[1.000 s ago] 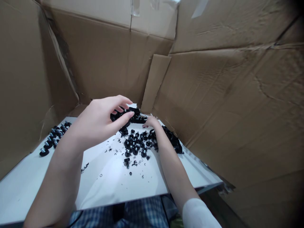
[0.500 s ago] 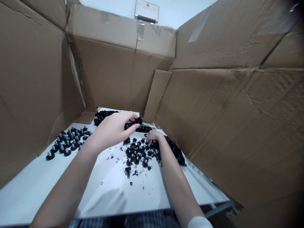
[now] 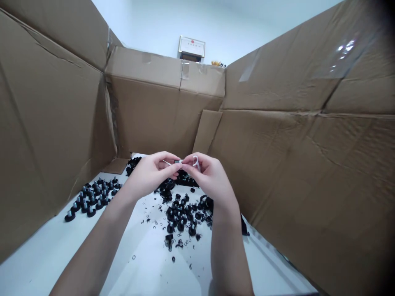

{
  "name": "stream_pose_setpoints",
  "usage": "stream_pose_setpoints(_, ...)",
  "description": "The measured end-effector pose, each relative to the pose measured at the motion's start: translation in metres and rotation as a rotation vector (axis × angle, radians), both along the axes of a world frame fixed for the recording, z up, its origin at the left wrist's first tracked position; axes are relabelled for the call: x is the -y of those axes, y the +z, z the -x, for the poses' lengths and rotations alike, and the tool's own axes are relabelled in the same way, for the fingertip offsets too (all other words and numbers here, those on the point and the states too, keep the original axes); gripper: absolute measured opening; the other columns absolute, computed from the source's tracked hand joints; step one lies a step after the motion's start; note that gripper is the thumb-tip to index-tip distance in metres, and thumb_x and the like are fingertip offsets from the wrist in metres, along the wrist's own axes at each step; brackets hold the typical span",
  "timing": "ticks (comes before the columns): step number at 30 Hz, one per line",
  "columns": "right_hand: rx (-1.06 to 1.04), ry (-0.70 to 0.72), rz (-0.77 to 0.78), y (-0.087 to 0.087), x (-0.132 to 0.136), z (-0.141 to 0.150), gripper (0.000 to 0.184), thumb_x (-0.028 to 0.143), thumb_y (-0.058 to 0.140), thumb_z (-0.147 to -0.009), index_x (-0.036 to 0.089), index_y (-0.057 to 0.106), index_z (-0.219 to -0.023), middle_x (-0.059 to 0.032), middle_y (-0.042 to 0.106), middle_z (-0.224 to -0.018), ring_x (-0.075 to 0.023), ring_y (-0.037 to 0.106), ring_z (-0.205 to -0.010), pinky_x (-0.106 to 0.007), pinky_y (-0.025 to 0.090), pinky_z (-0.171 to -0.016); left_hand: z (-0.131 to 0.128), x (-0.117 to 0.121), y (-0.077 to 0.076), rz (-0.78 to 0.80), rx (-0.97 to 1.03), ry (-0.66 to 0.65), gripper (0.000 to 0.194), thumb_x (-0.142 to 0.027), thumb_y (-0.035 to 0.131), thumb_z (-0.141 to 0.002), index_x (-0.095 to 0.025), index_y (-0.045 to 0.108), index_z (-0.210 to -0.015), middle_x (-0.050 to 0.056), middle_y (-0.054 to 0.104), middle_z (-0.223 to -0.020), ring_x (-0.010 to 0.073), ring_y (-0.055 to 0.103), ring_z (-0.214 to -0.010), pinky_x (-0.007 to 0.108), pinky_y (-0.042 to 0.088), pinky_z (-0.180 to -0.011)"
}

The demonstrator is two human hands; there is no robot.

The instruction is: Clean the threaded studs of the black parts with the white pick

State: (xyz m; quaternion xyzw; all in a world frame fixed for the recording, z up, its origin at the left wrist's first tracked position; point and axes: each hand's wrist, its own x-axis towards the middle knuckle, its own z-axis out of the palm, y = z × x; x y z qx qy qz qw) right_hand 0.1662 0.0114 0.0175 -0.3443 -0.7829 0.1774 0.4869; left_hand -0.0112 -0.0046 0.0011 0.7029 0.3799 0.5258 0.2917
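Observation:
My left hand [image 3: 152, 172] and my right hand [image 3: 210, 174] meet fingertip to fingertip above the far part of the table. Between the fingertips of my left hand is a small dark and metallic piece [image 3: 177, 161], mostly covered by the fingers. My right hand is closed around a white hooked tool [image 3: 196, 163], whose curved end sticks up beside the thumb. Below them lies a loose heap of black screw-on feet with metal studs [image 3: 180, 218], among black trimmings and thin rings.
More black feet stand stud-up in a group [image 3: 92, 195] at the left of the white table [image 3: 142, 263]. Dark bagged material [image 3: 188, 179] lies behind the hands. Tall cardboard walls [image 3: 160, 119] enclose the table at the left, back and right.
My right hand has lifted from the heap and come up to my left hand. The left fingers have closed, and a small piece now shows at the fingertips. The view has tilted upward.

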Motion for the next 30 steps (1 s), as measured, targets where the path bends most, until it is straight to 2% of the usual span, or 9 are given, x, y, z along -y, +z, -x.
stream_pose_setpoints(4,-0.059,-0.073,-0.145,-0.003,0.015,0.008,0.01,0.027,0.064,-0.083,0.019,0.07,-0.08,0.0019,0.066,-0.069,-0.0078,0.045,-0.053,-0.023,0.035,-0.053,0.0,0.013,0.002,-0.175,0.071,0.137,0.032,-0.037,0.077,-0.074,-0.021,0.07,-0.101,0.006,0.075,-0.088,0.0197,0.071,-0.079,0.033,0.061,-0.072)
stream_pose_setpoints(7,-0.01,-0.087,-0.287,-0.006,0.015,0.005,0.014,0.021,0.061,-0.085,0.019,0.069,-0.075,0.0002,0.069,-0.075,-0.0085,0.051,-0.058,-0.024,0.037,-0.057,-0.001,0.016,0.002,-0.201,0.041,0.14,0.028,-0.034,0.077,-0.074,-0.02,0.071,-0.098,0.005,0.074,-0.086,0.0172,0.07,-0.075,0.03,0.061,-0.071)
stream_pose_setpoints(9,0.04,-0.109,-0.318,-0.006,0.015,0.001,0.016,0.017,0.06,-0.085,0.018,0.067,-0.071,0.0006,0.067,-0.072,-0.008,0.049,-0.058,-0.023,0.037,-0.057,-0.001,0.016,0.002,-0.206,-0.026,0.107,0.024,-0.032,0.076,-0.076,-0.021,0.072,-0.096,0.003,0.073,-0.088,0.016,0.07,-0.077,0.028,0.06,-0.074)
stream_pose_setpoints(11,0.072,-0.126,-0.274,-0.005,0.015,-0.003,0.017,0.016,0.06,-0.084,0.017,0.065,-0.068,0.0021,0.061,-0.064,-0.0072,0.045,-0.055,-0.023,0.034,-0.055,-0.001,0.016,0.003,-0.223,-0.079,0.042,0.021,-0.029,0.075,-0.077,-0.021,0.071,-0.096,0.003,0.072,-0.093,0.0154,0.07,-0.082,0.027,0.06,-0.078)
stream_pose_setpoints(15,0.011,-0.133,-0.068,-0.002,0.009,-0.008,0.018,0.02,0.06,-0.082,0.017,0.061,-0.065,0.0055,0.048,-0.053,-0.0064,0.037,-0.05,-0.023,0.029,-0.051,0.001,0.018,0.002,-0.269,-0.066,-0.074,0.019,-0.023,0.077,-0.076,-0.021,0.07,-0.093,0.001,0.07,-0.098,0.0135,0.069,-0.089,0.022,0.059,-0.083)
stream_pose_setpoints(19,-0.135,-0.135,0.049,-0.002,-0.003,-0.01,0.022,0.032,0.067,-0.078,0.017,0.061,-0.063,0.0045,0.05,-0.055,-0.0072,0.038,-0.052,-0.024,0.03,-0.053,0.001,0.02,0.0,-0.304,-0.011,-0.092,0.02,-0.018,0.076,-0.076,-0.024,0.07,-0.094,0.0,0.068,-0.101,0.0112,0.066,-0.095,0.018,0.057,-0.087)
stream_pose_setpoints(22,-0.2,-0.153,0.065,-0.004,-0.005,-0.011,0.027,0.039,0.071,-0.074,0.017,0.061,-0.062,0.0045,0.049,-0.054,-0.0072,0.037,-0.051,-0.024,0.029,-0.051,0.001,0.02,0.0,-0.34,0.008,-0.075,0.018,-0.015,0.075,-0.076,-0.024,0.07,-0.091,0.0,0.066,-0.104,0.011,0.064,-0.1,0.017,0.055,-0.091)
stream_pose_setpoints(24,-0.204,-0.136,0.054,-0.006,-0.005,-0.011,0.026,0.039,0.069,-0.077,0.017,0.063,-0.065,0.0041,0.051,-0.055,-0.0074,0.039,-0.052,-0.024,0.03,-0.051,0.0,0.021,0.001,-0.331,0.031,-0.052,0.016,-0.015,0.075,-0.077,-0.023,0.07,-0.09,0.0,0.066,-0.103,0.0112,0.064,-0.1,0.017,0.055,-0.09)
stream_pose_setpoints(30,-0.221,-0.048,-0.072,-0.008,0.001,-0.008,0.023,0.038,0.061,-0.087,0.018,0.073,-0.089,-0.0004,0.066,-0.072,-0.0073,0.045,-0.055,-0.025,0.038,-0.054,-0.004,0.023,0.004,-0.161,0.108,0.059,0.025,-0.027,0.077,-0.076,-0.026,0.069,-0.101,-0.002,0.07,-0.092,0.0085,0.067,-0.085,0.01,0.054,-0.073)
